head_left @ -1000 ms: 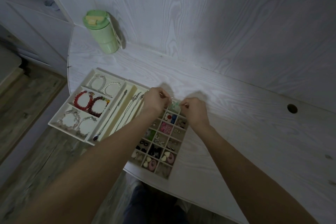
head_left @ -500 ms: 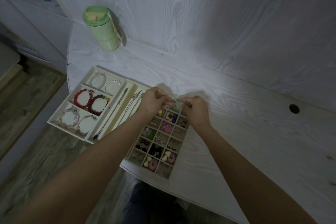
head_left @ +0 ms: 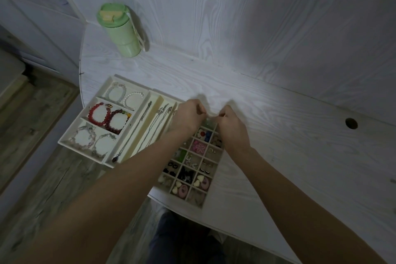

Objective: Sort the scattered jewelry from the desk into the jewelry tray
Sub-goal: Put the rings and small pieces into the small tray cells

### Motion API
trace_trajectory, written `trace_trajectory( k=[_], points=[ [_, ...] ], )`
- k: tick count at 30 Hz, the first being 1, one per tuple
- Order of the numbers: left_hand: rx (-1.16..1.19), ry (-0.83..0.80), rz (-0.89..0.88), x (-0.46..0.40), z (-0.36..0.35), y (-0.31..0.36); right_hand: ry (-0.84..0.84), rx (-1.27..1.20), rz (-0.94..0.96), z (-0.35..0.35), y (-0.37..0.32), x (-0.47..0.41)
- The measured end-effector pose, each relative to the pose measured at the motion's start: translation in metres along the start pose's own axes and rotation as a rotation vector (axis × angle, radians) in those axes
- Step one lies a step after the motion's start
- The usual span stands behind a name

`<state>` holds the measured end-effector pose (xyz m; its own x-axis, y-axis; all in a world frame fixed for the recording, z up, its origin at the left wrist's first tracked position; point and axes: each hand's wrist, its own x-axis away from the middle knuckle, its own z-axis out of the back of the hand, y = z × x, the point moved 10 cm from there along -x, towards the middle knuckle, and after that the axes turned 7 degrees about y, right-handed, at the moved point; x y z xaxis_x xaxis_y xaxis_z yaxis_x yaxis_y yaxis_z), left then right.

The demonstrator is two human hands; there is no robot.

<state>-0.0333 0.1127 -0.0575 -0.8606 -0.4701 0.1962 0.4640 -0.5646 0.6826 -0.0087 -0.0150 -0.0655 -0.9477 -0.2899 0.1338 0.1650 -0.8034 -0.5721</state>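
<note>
Left hand (head_left: 188,117) and right hand (head_left: 232,125) close together over the far end of the jewelry tray (head_left: 107,157), fingers curled pinching a small piece too tiny to identify, bracelets (head_left: 107,117) in left compartments, green bottle (head_left: 120,30) behind on the desk (head_left: 300,156)

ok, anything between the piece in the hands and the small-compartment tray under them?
Nothing visible. Left hand and right hand pinch a small piece directly over the far end of the grid tray; the piece itself is too small to identify.

— Where's the camera?
— On the person's head, one wide view, facing forward and down — close over the surface (head_left: 278,146), with the wall (head_left: 235,17) behind.
</note>
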Motion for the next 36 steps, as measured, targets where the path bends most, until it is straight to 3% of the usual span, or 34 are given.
trace_trajectory(
  k=[3, 7, 13, 18, 26, 36],
  points=[
    [-0.118, 0.058, -0.051, 0.001, 0.001, 0.003, -0.015, 0.104, 0.075, -0.01, -0.003, 0.003],
    [-0.107, 0.092, -0.036, 0.0, 0.001, 0.0, -0.013, 0.128, 0.137, -0.011, -0.004, 0.006],
    [-0.016, 0.093, -0.024, -0.002, 0.005, -0.004, 0.048, 0.038, 0.104, -0.001, -0.002, 0.004],
    [-0.105, 0.076, -0.08, -0.004, 0.003, -0.002, 0.117, 0.012, 0.074, 0.007, -0.005, 0.004],
    [-0.201, 0.084, -0.115, -0.002, 0.0, 0.004, 0.092, 0.171, 0.117, -0.001, -0.011, 0.006],
    [-0.175, 0.075, -0.127, 0.001, 0.003, 0.003, 0.042, 0.112, 0.047, 0.006, 0.002, 0.007]
  ],
)
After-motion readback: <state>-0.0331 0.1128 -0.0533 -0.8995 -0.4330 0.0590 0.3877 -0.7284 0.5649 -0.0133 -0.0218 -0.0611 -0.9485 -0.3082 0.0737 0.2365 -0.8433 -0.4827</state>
